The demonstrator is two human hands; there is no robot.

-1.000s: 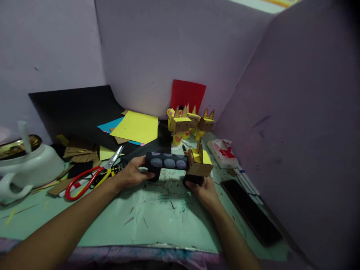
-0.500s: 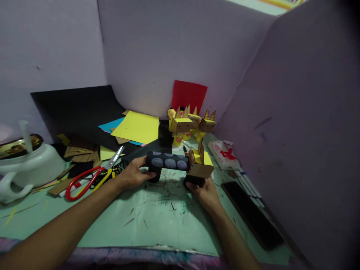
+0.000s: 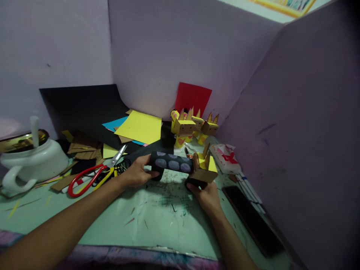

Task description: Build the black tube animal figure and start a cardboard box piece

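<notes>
the left hand [image 3: 137, 173] pinches the left end of a spotted black figure [image 3: 172, 162]; the right hand [image 3: 207, 197] grips its right leg [image 3: 198, 182]. it is over the table [image 3: 157, 228], right of the scissors [image 3: 110, 164].

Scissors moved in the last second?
No: judged against the white pot, the scissors keep the same place, to its right in the picture; the whole view has shifted slightly.

Dim light greyed the lilac walls [image 3: 180, 48], palest toward ten o'clock, while heavier shadow lay at three and black vignetting swallowed the two-o'clock corner.
</notes>
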